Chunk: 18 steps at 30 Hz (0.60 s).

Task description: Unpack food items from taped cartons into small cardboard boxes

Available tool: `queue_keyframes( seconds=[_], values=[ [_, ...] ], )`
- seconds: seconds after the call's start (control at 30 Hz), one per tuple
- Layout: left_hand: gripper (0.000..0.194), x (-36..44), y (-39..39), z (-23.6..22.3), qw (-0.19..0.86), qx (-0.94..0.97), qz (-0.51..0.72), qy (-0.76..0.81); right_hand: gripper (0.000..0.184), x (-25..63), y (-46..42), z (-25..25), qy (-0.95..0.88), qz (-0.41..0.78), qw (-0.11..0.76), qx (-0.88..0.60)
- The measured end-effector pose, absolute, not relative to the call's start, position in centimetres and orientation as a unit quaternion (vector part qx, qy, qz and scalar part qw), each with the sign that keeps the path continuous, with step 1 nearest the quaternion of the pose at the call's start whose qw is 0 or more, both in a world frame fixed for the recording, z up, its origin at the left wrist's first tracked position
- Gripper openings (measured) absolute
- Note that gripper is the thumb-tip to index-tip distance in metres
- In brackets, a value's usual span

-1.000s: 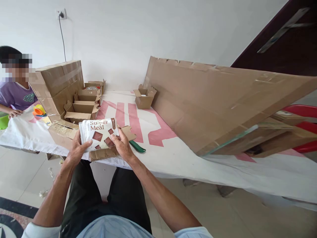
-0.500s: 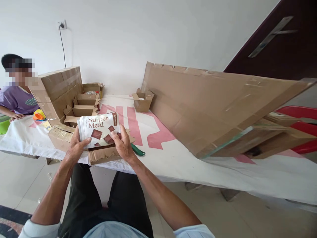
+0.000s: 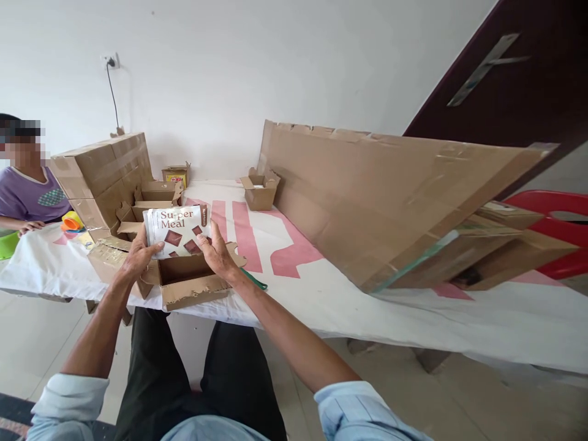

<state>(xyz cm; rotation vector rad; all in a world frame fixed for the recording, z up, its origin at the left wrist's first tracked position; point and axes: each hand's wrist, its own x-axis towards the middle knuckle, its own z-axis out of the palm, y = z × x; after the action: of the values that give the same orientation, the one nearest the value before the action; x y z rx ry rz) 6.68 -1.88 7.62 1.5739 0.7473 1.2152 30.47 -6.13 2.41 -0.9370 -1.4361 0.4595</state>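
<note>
A white pouch (image 3: 177, 229) printed "Su-per Meal" with brown squares is held up by its two sides. My left hand (image 3: 140, 254) grips its left edge, thumb on the front. My right hand (image 3: 218, 254) grips the right edge, thumb also on the front. Just below and behind the pouch stands an open cardboard box (image 3: 197, 288) at the table's near edge; its inside is partly hidden. Part of a green object (image 3: 256, 281) shows beside my right wrist. Left of the open box lies another small carton (image 3: 110, 254).
Stacked cartons (image 3: 98, 174) and open boxes stand at the left. A small open box (image 3: 260, 191) sits by a large leaning cardboard sheet (image 3: 376, 202). A person in purple (image 3: 34, 193) sits far left near an orange toy (image 3: 72, 222). A red chair (image 3: 551, 202) is at right.
The pouch and both hands have shifted slightly up relative to the open box, so more of its inside shows. The view has shifted a little.
</note>
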Motion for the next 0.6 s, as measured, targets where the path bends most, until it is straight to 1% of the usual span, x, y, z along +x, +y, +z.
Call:
queue_keyframes(
  seconds=[0.13, 0.3, 0.6],
  values=[
    [0.092, 6.7, -0.4, 6.3, 0.488, 0.645, 0.48, 0.339, 0.063, 31.1, -4.6, 1.2, -0.621, 0.226, 0.63, -0.407],
    [0.096, 6.9, 0.7, 5.3, 0.494, 0.647, 0.471, 0.34, 0.062, 31.7, -3.8, 0.2, -0.62, 0.251, 0.612, -0.423],
    [0.093, 7.1, 2.0, 5.4, 0.468, 0.662, 0.473, 0.344, 0.062, 31.8, -2.3, 0.4, -0.606, 0.271, 0.624, -0.412]
  ],
)
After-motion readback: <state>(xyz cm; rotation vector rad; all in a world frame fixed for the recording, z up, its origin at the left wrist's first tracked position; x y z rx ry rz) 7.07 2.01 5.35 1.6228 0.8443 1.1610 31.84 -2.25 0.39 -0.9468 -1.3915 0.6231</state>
